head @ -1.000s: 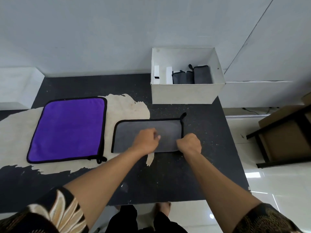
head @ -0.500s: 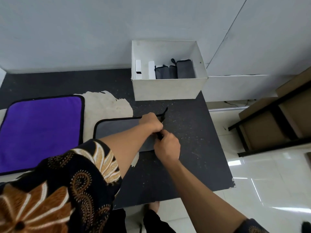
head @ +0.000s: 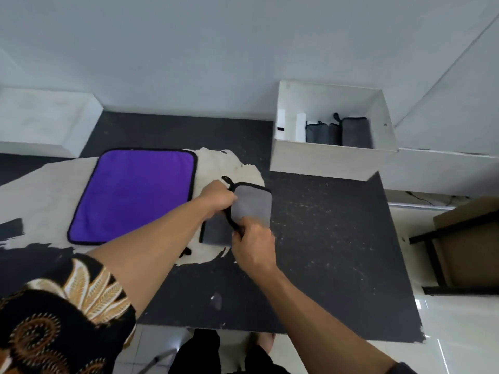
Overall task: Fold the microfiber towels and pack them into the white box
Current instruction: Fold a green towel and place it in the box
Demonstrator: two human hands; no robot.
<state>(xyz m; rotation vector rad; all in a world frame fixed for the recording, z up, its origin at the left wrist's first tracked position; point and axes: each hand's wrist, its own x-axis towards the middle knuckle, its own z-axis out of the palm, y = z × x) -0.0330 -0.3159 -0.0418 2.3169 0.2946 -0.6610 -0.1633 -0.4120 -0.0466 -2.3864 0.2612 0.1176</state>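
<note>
Feed shows the white box (head: 324,160) at one o'clock on the dark table (head: 337,252), its top open. Inside, folded grey towels (head: 353,132) stand on edge toward its three o'clock end, and two upright white pieces (head: 280,122) stand at its nine o'clock end. At centre, my left hand (head: 217,198) grips the black-trimmed edge of a partly folded grey towel (head: 252,203), fingers curled round it. My right hand (head: 252,244) pinches the same trim at the fold's six o'clock. A purple towel (head: 135,195) lies flat at nine o'clock of both hands.
</note>
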